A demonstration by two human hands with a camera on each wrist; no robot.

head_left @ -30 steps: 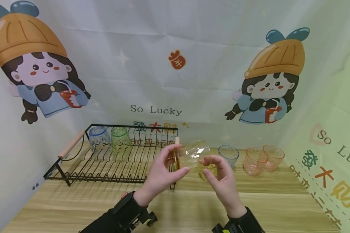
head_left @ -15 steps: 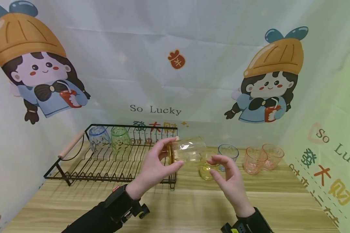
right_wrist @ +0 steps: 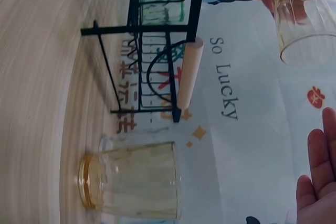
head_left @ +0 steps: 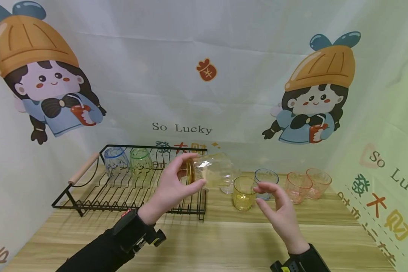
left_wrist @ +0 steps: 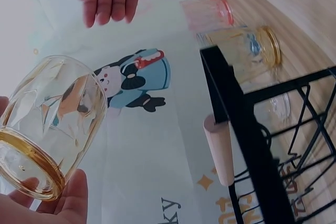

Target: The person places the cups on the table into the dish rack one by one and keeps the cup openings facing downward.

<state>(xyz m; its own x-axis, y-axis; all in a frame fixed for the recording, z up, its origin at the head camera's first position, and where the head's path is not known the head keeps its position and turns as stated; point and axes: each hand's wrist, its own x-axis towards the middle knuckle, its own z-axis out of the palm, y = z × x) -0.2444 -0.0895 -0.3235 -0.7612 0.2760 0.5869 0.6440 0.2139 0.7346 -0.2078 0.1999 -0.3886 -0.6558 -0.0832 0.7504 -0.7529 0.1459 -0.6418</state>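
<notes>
The left hand (head_left: pixel 171 189) grips a clear amber-based glass (head_left: pixel 210 172) on its side above the dish rack (head_left: pixel 129 189) edge. The right hand (head_left: pixel 278 211), a second ago pinching this glass, has released it and hangs with fingers relaxed beside the yellow glass (head_left: pixel 243 192) on the tabletop (head_left: pixel 224 241); the handover is complete.

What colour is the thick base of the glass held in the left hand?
Amber yellow on the base of the otherwise clear glass; the left wrist view shows it best.

Wooden table (head_left: pixel 224 241), black dish rack (head_left: pixel 129 189), yellow cup (head_left: pixel 243 193), blue cup (head_left: pixel 266 180), pink cups (head_left: pixel 307 184)
</notes>
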